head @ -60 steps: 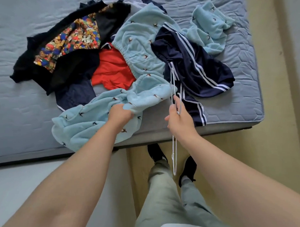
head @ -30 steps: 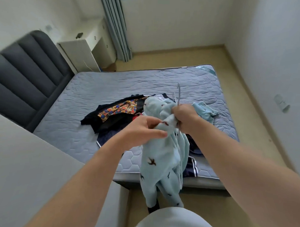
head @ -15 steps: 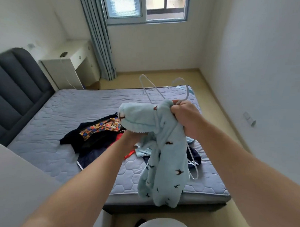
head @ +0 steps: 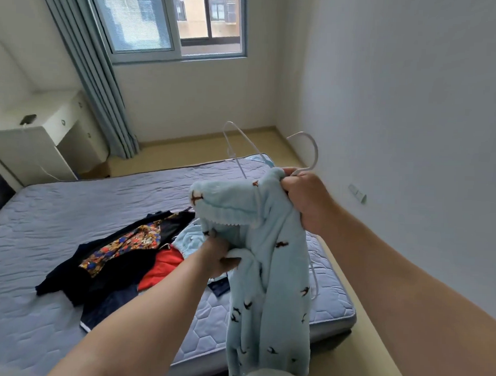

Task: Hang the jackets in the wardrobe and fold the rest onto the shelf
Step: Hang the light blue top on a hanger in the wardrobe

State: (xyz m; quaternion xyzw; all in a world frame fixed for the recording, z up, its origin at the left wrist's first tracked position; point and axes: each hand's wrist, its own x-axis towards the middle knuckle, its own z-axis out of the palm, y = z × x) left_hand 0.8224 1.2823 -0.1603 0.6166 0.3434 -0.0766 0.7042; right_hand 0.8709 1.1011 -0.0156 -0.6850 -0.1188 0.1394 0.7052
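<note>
Right hand [head: 305, 201] was clenched on the top edge of the light blue fleece garment [head: 266, 287] together with the neck of the white hanger [head: 316, 152]. The hook stuck up just above that hand, and one hanger shoulder arched out to its left. We judged this grip was there to keep hanger and cloth locked while the garment got threaded on.

Left hand [head: 219, 257] sat below and left of the right hand, under the ribbed opening. Its fingers were curled into the fleece, pinching it, probably to spread the opening for the hanger arm. The fingertips were hidden in the cloth.

The garment hung down from both hands in mid-air, clear of the bed [head: 71, 209]. The clothes pile [head: 121, 253] lay on the bed beyond and left of the left hand, with a red piece [head: 162, 266] close to that wrist. No wardrobe was in view.

Against two seconds before, the garment was off the bed and raised, with the hanger now partly inside it. Against half a second before there was barely any change, the left hand only tucked a bit higher under the hem.
</note>
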